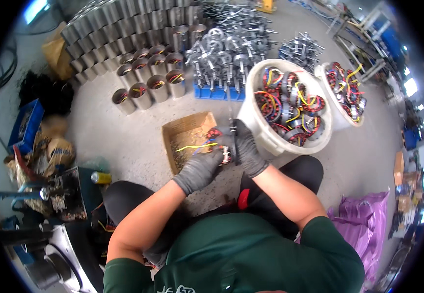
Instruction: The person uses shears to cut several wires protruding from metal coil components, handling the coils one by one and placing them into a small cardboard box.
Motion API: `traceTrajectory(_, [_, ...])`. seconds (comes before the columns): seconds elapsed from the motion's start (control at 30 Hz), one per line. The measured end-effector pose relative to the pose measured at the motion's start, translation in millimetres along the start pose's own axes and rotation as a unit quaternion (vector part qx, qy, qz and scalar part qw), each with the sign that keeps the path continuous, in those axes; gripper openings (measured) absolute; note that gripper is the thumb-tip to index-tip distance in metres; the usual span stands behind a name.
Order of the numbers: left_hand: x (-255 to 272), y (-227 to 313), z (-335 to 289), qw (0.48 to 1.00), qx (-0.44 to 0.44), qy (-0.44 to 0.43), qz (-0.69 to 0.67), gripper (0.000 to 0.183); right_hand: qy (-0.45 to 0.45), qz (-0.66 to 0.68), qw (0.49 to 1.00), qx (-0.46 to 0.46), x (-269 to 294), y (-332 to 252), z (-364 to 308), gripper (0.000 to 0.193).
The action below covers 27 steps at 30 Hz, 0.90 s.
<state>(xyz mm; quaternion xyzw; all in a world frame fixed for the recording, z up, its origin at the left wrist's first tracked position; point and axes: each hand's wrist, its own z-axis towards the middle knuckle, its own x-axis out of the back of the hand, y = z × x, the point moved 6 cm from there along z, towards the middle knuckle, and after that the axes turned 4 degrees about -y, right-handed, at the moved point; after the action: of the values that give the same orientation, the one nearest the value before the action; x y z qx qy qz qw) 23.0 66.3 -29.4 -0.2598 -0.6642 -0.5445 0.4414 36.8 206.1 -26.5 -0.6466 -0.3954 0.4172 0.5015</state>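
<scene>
Both my hands wear dark grey gloves and meet over a cardboard box. My left hand (200,172) is closed around a wire-wound motor stator (226,155), with red windings and yellow and blue leads trailing left. My right hand (249,150) grips a dark flat piece (235,146) against the stator's right side. A thin grey rod or bar runs up from that piece; its kind is not clear. Below and beyond my hands sits the open cardboard box (172,141), with small brownish debris on its bottom.
A white tub (260,132) full of stators stands right of my hands, with a second white tub (341,122) beyond. Metal cylinders (138,95) are stacked far left. Shafted metal parts (231,53) heap above a blue crate (212,93). A purple sack (363,219) lies right.
</scene>
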Motion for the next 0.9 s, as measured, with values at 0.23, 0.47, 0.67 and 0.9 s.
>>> traceTrajectory(0.23, [-6, -11, 10, 0.989, 0.042, 0.029, 0.142, 0.028, 0.059, -0.148, 0.987, 0.014, -4, 0, 4, 0.046])
traceTrajectory(0.47, [-30, -56, -6, 0.962, 0.208, -0.085, -0.155, 0.036, 0.107, -0.260, 0.957, 0.065, -11, 26, 19, 0.041])
traceTrajectory(0.67, [15, -62, -24, 0.926, 0.110, 0.294, -0.211, 0.027, 0.131, -0.167, 0.967, 0.141, 16, 35, 35, 0.039])
traceTrajectory(0.9, [-25, -74, -20, 0.751, 0.352, 0.049, -0.556, 0.065, 0.085, 0.026, 0.987, 0.135, 0, 4, 16, 0.048])
